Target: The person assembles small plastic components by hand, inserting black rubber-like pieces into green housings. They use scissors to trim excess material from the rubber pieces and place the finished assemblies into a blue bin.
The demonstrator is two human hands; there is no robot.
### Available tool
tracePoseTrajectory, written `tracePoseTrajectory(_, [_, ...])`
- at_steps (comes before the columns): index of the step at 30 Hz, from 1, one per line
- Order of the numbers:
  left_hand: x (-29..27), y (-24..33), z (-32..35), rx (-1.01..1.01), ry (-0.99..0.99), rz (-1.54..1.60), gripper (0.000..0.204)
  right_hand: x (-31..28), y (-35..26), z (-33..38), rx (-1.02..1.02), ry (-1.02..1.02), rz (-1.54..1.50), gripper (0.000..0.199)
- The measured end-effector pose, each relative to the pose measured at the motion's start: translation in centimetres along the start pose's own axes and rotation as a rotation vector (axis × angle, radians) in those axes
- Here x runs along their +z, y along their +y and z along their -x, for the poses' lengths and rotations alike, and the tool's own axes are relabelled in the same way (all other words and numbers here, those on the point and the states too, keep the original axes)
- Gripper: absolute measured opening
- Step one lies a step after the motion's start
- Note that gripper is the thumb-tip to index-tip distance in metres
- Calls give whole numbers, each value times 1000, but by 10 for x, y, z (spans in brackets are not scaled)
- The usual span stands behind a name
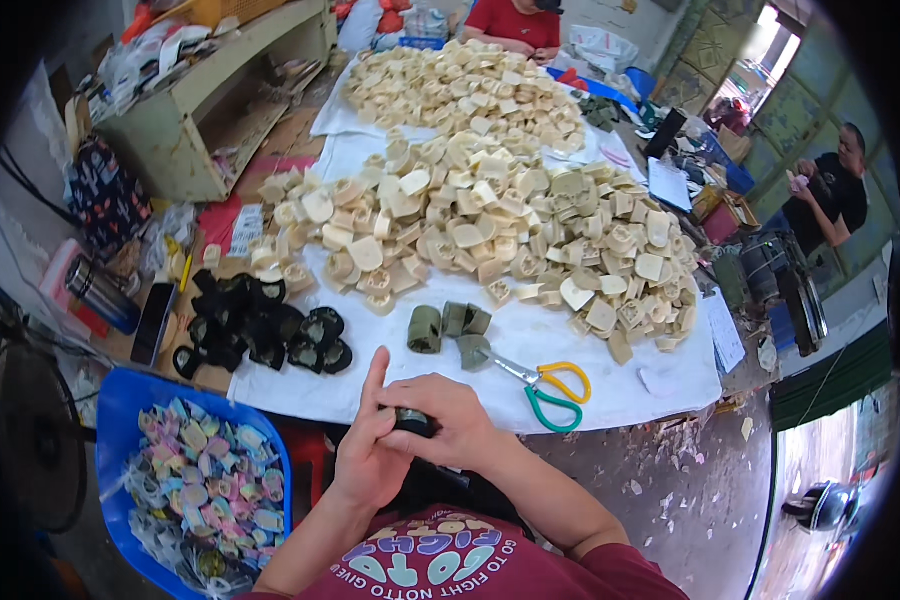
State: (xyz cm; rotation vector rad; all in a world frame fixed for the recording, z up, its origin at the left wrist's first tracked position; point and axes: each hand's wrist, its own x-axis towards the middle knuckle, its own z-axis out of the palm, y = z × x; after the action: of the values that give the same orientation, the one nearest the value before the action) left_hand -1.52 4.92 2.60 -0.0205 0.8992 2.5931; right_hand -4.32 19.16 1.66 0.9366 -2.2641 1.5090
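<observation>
Close in front of my body, both hands are closed round a small dark rounded piece [416, 423]. My left hand [365, 450] grips it from the left, with one finger pointing up. My right hand [452, 412] wraps over it from the right. Fingers hide most of the piece, which resembles the black cup-like pieces [260, 325] heaped at the table's left. Just beyond my hands lie several grey-green blocks [425, 329]. Scissors [540, 382] with one yellow and one green handle rest beside them, their blade tips against a grey-green block.
Large heaps of cream-coloured moulded pieces [470, 225] cover the white-sheeted table [660, 395]. A blue tub [110, 440] of pastel pieces stands at lower left. A phone [154, 322] and a flask [102, 290] sit left. Two other people [515, 25] [830, 190] are farther off.
</observation>
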Motion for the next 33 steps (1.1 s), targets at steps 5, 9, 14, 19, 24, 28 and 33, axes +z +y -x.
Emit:
tracePoseTrajectory(5, [5, 2, -3, 40, -12, 2, 77, -9, 0, -4, -132, 3, 158, 41])
tracePoseTrajectory(9, [-4, 1, -8, 94, -94, -88, 82, 3, -17, 5, 548, 202, -781, 35])
tracePoseTrajectory(14, [-9, -8, -9, 135, -25, -35, 78, 21, -17, 5, 577, 195, -504, 31])
tracePoseTrajectory(19, [-21, -3, -3, 239, -63, 32, 69, 19, -5, -1, 655, 34, -938, 46])
tracePoseTrajectory(24, [-25, -16, -9, 297, 314, -91, 34, 61, 3, 13, 374, 143, -182, 36])
tracePoseTrajectory(28, [-46, 0, -9, 358, 358, -361, 27, 75, 8, 3, 506, 92, -233, 36])
tracePoseTrajectory(33, [-113, 108, -51, 1132, 632, -1407, 28, 56, 10, 8, 429, 101, -246, 35])
